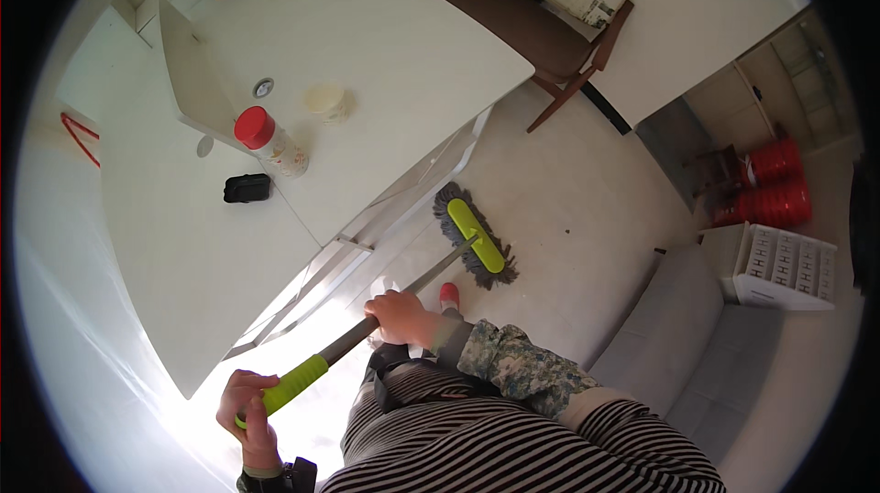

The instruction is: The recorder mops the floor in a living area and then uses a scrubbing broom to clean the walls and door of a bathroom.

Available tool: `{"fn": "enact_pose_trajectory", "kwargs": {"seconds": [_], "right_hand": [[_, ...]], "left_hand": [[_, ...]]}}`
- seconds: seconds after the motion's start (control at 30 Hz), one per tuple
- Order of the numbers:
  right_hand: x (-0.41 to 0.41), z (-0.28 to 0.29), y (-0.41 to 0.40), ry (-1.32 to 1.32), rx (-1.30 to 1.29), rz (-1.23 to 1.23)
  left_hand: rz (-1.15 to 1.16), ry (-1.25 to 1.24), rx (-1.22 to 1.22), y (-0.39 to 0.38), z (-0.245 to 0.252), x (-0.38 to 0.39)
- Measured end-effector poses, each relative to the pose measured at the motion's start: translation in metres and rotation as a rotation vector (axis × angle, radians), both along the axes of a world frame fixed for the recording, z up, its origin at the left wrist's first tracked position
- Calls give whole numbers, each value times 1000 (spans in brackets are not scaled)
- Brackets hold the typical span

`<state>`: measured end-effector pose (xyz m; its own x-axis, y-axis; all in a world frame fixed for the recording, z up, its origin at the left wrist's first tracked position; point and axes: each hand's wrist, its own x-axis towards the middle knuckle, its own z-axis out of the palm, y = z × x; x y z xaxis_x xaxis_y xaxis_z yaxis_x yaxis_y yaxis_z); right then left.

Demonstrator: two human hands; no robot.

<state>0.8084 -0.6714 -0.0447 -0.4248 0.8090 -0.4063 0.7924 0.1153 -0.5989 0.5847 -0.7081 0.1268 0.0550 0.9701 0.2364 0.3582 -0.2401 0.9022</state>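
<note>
A dust mop with a lime-green head plate and grey fringe rests on the pale floor, beside the white table. Its metal pole slants back to a ribbed green grip at the lower left. My left hand is curled around the end of that grip. Farther down the pole, my right hand is closed about the bare metal. A red shoe tip shows on the floor just behind the mop head.
On the white table stand a red-capped bottle, a pale cup and a black case. A brown chair is behind it. A grey sofa, a white plastic basket and red buckets line the right.
</note>
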Motion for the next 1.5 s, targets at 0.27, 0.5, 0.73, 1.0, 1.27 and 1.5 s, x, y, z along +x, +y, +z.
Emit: {"fn": "enact_pose_trajectory", "kwargs": {"seconds": [0.27,0.5,0.73,1.0,1.27,1.5], "right_hand": [[159,-75,-20,-50,110,-230],[291,-117,-29,-92,161,-454],[306,-110,-24,-37,234,-525],[145,-86,-41,-107,114,-507],[-60,-34,-64,140,47,-329],[-175,10,-71,229,-59,18]], "left_hand": [[-362,146,-312,-14,-88,111],[-922,519,-441,46,-88,225],[-871,349,-368,53,-102,245],[-600,249,-448,30,-70,96],[-338,333,-269,-13,12,-78],[-89,588,-63,-70,69,-171]]}}
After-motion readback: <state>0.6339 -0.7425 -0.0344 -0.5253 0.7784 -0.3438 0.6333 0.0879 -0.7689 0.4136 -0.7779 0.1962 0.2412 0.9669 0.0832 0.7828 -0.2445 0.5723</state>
